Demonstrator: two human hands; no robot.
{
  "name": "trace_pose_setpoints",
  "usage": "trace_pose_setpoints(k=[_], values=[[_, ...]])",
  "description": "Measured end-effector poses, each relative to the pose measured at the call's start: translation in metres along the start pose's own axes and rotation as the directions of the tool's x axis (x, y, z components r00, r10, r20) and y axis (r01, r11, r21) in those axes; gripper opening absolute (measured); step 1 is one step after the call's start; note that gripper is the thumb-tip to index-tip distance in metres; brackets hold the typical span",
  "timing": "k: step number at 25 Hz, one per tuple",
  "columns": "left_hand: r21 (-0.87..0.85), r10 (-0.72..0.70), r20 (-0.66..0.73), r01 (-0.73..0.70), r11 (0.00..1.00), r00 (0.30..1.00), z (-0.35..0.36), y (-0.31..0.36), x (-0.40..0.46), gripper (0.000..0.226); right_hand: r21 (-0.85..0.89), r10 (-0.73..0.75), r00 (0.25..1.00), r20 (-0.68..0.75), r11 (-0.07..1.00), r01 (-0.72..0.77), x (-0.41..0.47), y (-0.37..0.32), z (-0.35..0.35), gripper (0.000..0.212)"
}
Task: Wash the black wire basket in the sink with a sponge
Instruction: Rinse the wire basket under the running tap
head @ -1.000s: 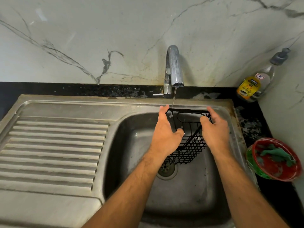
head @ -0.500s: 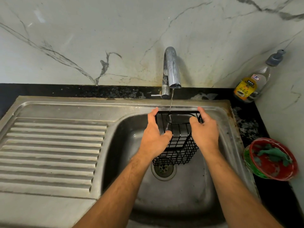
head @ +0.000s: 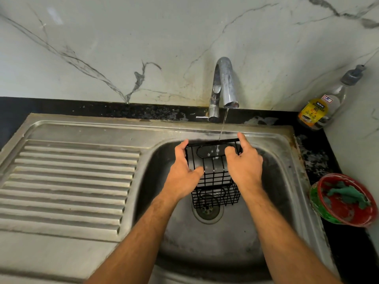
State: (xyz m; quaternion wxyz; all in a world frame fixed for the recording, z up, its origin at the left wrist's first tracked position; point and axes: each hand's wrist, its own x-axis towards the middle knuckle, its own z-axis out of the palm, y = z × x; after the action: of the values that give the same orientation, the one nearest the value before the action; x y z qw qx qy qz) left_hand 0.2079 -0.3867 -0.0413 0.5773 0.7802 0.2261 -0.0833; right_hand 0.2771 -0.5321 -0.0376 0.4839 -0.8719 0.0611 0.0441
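The black wire basket is held tilted over the steel sink bowl, above the drain. My left hand grips its left side and my right hand grips its right side. A thin stream of water falls from the tap onto the basket's upper end. A green sponge lies in a red bowl on the counter at the right, apart from both hands.
A ribbed steel draining board fills the left. A dish soap bottle stands in the back right corner on the black counter. A marble wall rises behind the sink and along the right.
Both hands have turned the basket under the running stream; the water now lands on its upper end. The view has shifted slightly.
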Motion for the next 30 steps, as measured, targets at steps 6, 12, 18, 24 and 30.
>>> trace_pose_setpoints(k=[6, 12, 18, 24, 30], values=[[-0.138, 0.018, 0.092, -0.005, 0.990, 0.996, -0.018, -0.006, -0.001, 0.108, 0.030, 0.034, 0.999, -0.012, 0.999, -0.034, -0.005, -0.012, 0.000, 0.060], [0.710, 0.250, 0.143, -0.275, 0.648, 0.958, -0.007, 0.018, 0.017, 0.117, -0.036, -0.039, 0.996, -0.078, 0.999, 0.036, -0.009, -0.011, 0.014, 0.069], [0.674, 0.265, 0.167, -0.306, 0.672, 0.950, -0.016, 0.017, 0.028, 0.118, -0.349, -0.310, 0.947, 0.082, 0.881, 0.319, -0.015, -0.025, 0.013, 0.075], [0.711, 0.211, 0.151, -0.254, 0.656, 0.966, -0.024, 0.022, 0.031, 0.115, -0.081, -0.412, 0.865, 0.287, 0.889, 0.450, -0.007, -0.009, 0.013, 0.075], [0.697, 0.204, 0.142, -0.244, 0.675, 0.969, -0.031, 0.018, 0.026, 0.118, -0.019, -0.352, 0.887, 0.298, 0.927, 0.374, -0.018, -0.010, 0.017, 0.078]])
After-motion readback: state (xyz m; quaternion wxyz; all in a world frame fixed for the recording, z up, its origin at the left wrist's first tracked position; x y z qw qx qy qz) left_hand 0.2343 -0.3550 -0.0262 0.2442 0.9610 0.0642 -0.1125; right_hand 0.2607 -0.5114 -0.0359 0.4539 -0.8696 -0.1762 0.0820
